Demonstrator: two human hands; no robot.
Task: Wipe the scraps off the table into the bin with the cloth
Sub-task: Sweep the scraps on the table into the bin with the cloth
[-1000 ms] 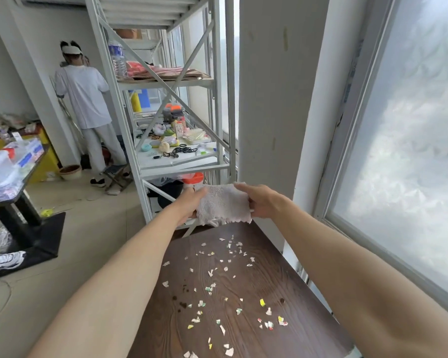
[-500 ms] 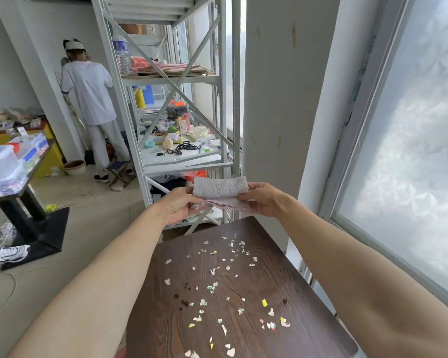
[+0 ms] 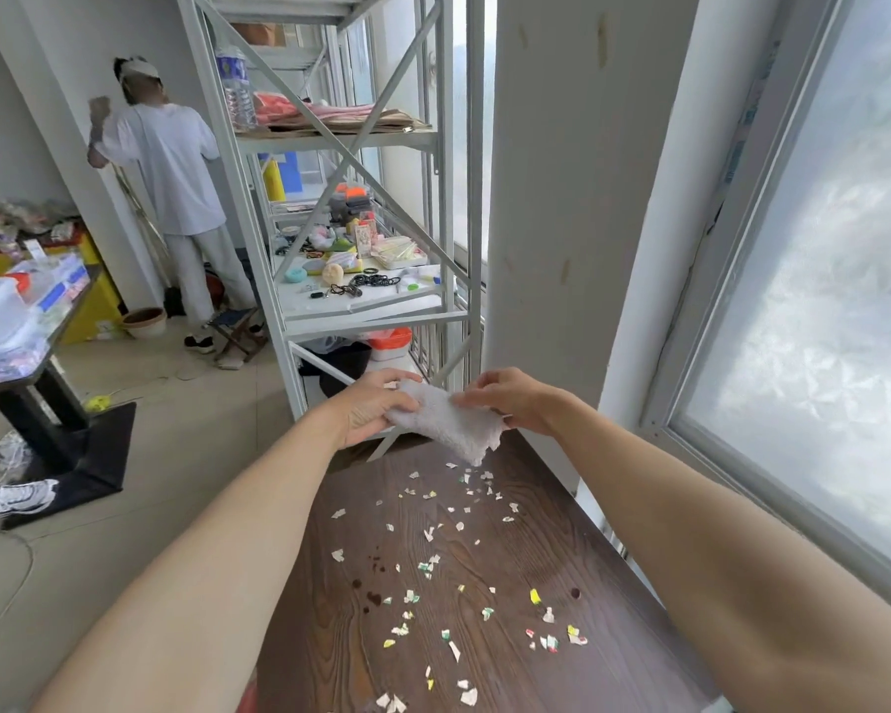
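Both my hands hold a white fluffy cloth [image 3: 451, 422] in the air above the far edge of the dark wooden table [image 3: 603, 656]. My left hand [image 3: 369, 406] grips its left end and my right hand [image 3: 513, 398] pinches its right end; one corner droops toward the tabletop. Several small paper scraps [image 3: 453, 573], white, yellow and green, lie scattered over the table from the far edge to the near edge. A few dark spots [image 3: 371, 596] mark the wood. I see no bin that I can name for sure.
A white metal shelf rack [image 3: 340, 208] full of small items stands just beyond the table. A wall pillar [image 3: 561, 198] and a window [image 3: 819, 301] run along the right. A person in white [image 3: 173, 198] stands at the back left. Another table [image 3: 27, 326] stands left.
The cloth was spread flat, then folded into a roll, and now hangs tilted with a corner drooping. My hands have stayed above the table's far edge.
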